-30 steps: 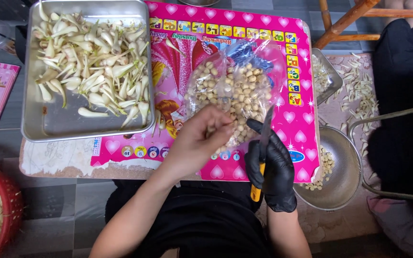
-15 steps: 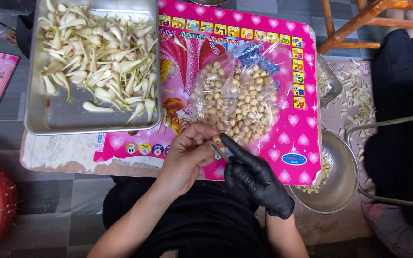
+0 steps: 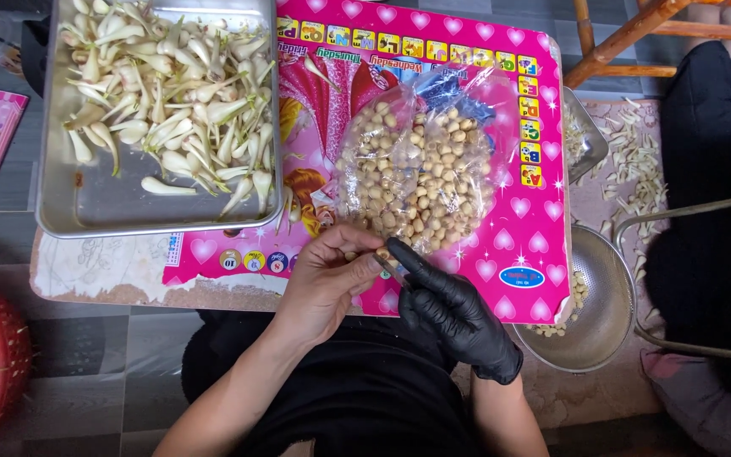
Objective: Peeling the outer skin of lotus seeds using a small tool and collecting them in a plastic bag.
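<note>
Clear bag of pale round seeds (image 3: 420, 173) lies slumped on pink mat.

Hands (image 3: 382, 283) beside bag of seeds (image 3: 420, 169)

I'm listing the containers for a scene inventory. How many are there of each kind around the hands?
Metal tray of pale husks: 1
Clear plastic bag of tan seeds: 1
Metal strainer bowl: 1
Red basket: 1
Small metal dish at the mat's right edge: 1
Total: 5
</note>
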